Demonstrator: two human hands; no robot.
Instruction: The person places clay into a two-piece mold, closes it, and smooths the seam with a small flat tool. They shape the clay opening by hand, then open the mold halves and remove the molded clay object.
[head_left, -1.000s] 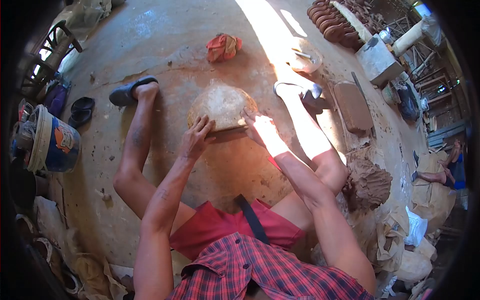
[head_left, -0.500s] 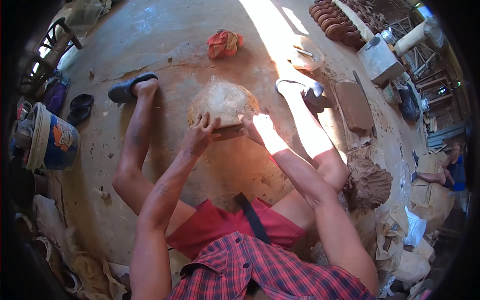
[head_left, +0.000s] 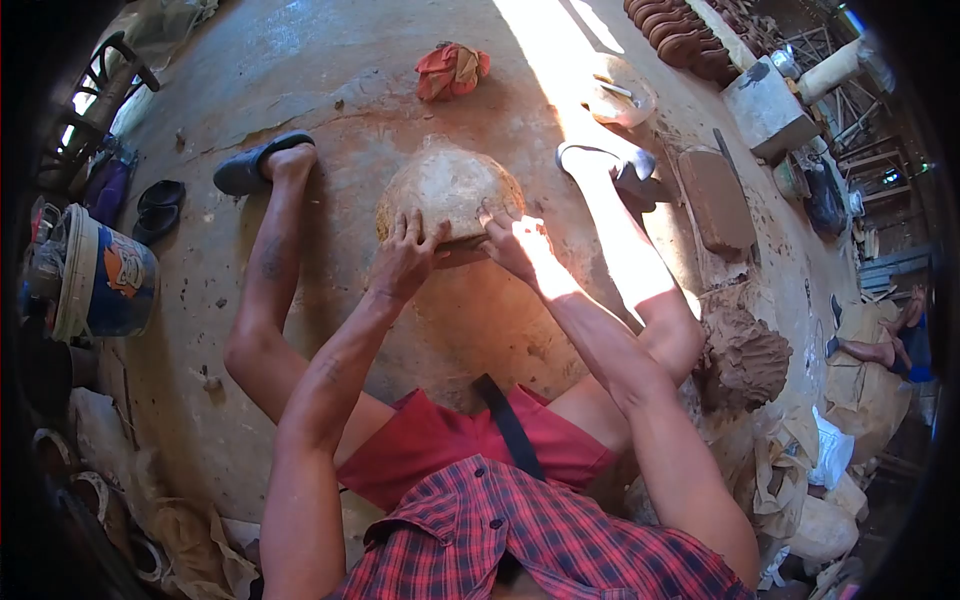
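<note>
A round, pale, dome-like mould (head_left: 455,185), dusty and tan at its edges, lies on the floor between my legs. A darker brown strip shows under its near rim. My left hand (head_left: 405,255) grips the near left part of the rim, fingers over the top. My right hand (head_left: 515,245), partly in bright sun, grips the near right part with its fingers bent over the edge. The undersides of both hands, and whatever is beneath the mould, are hidden.
A crumpled red cloth (head_left: 452,72) lies beyond the mould. To the right are a clear basin (head_left: 620,105), a brown clay slab (head_left: 716,200) and a clay heap (head_left: 745,350). A bucket (head_left: 110,280) stands left. Another person's legs (head_left: 865,352) show far right.
The view has shifted slightly. Both hands stay at the near rim of the mould, and the dark strip beneath it looks a little narrower.
</note>
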